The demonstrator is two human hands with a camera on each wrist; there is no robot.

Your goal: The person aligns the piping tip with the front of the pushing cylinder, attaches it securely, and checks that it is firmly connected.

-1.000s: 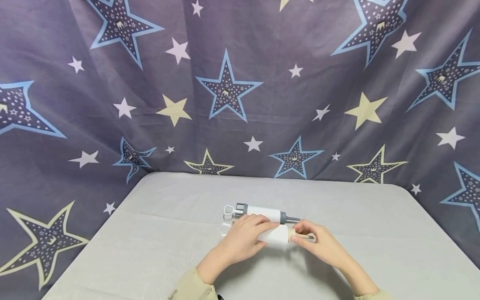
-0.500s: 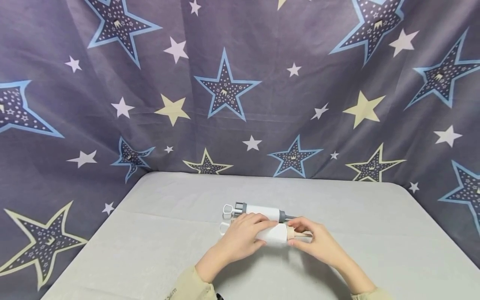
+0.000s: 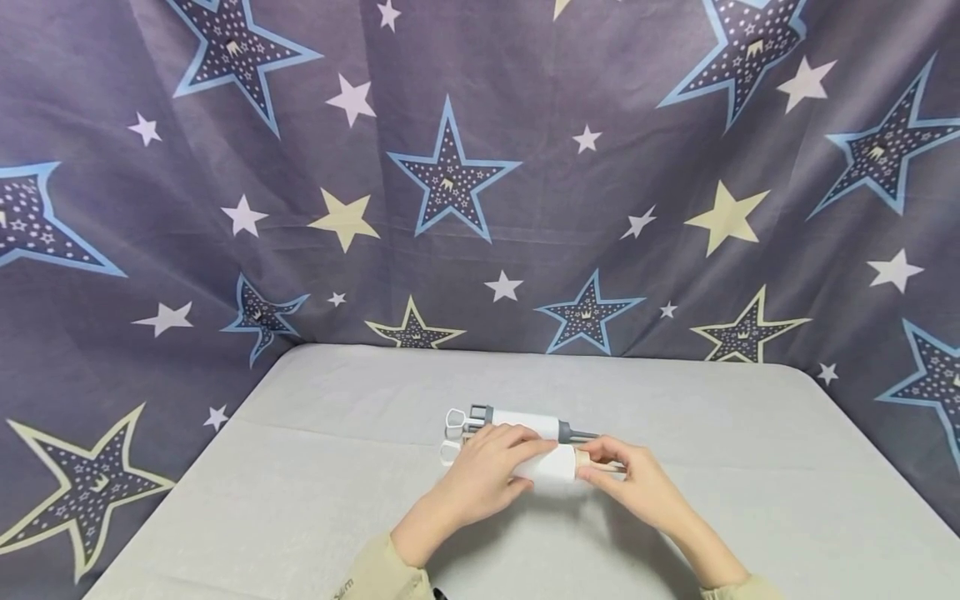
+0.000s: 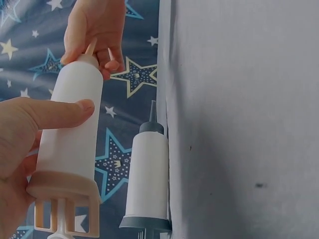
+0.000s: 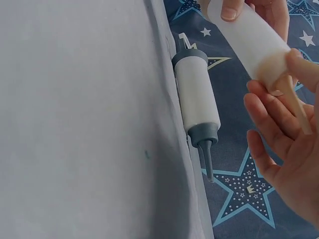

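A white syringe-shaped dispenser [image 3: 551,463] with a beige nozzle end and a beige frame at its plunger end is held between both hands. My left hand [image 3: 487,471] grips its barrel, thumb along the near side in the left wrist view. At the nozzle end, my right hand [image 3: 637,483] pinches the beige cap [image 5: 273,72] between thumb and fingers; the thin beige nozzle [image 5: 297,107] sticks out past the thumb. Behind it lies a second white dispenser [image 3: 525,423] with grey ends, touched by neither hand as far as the wrist views show.
Both things are over a table with a light grey cover [image 3: 337,500]. A dark curtain printed with stars [image 3: 480,167] hangs behind the table and along its sides. The grey-ended dispenser's nozzle [image 3: 581,436] points right, close to the right hand's fingers.
The right hand's fingers have shifted slightly around the beige cap, and the grey nozzle behind shows more again than half a second ago. The left hand keeps its grip on the barrel.
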